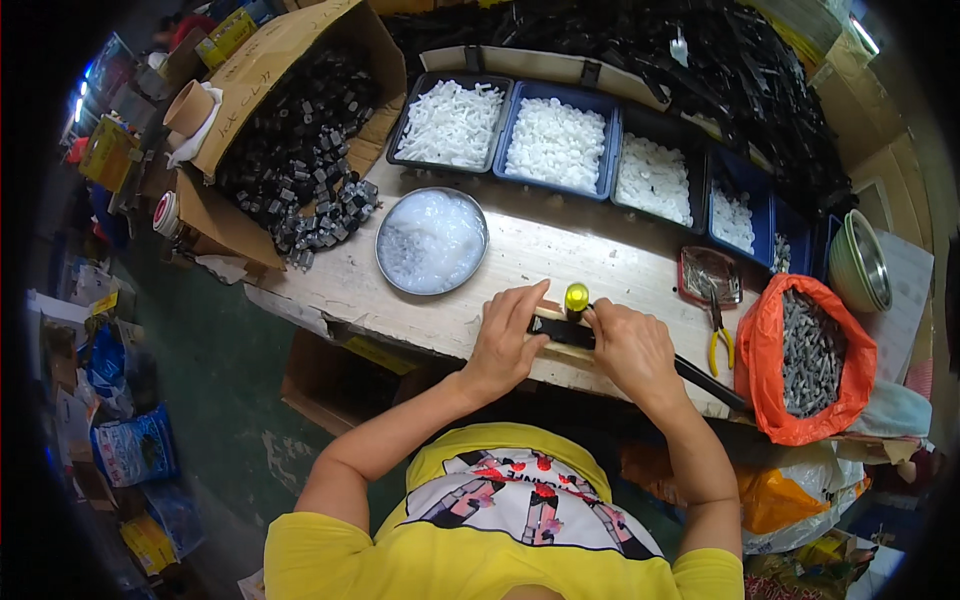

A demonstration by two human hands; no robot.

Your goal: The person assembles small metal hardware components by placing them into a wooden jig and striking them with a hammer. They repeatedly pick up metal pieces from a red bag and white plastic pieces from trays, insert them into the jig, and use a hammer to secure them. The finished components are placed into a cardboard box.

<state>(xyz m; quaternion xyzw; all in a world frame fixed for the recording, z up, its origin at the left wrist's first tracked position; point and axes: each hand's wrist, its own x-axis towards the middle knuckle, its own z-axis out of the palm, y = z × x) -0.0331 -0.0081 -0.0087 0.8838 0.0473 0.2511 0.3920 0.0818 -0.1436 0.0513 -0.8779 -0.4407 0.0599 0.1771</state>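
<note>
A long black bar lies near the front edge of the table, over a pale wooden piece. At its left end is my left hand, thumb and fingers closed around it. My right hand grips the same bar farther right, fingers bent over it. Between the hands stands a bright yellow-green, round-topped object, perhaps a tool handle; its lower part is dark and partly hidden. Just beyond my left hand sits a round metal bowl of whitish, wet-looking small parts.
Blue and black trays of white plastic parts line the back. A cardboard box spills black and metal pieces on the left. To the right are yellow-handled pliers, a small red tray and a red bag of grey metal parts.
</note>
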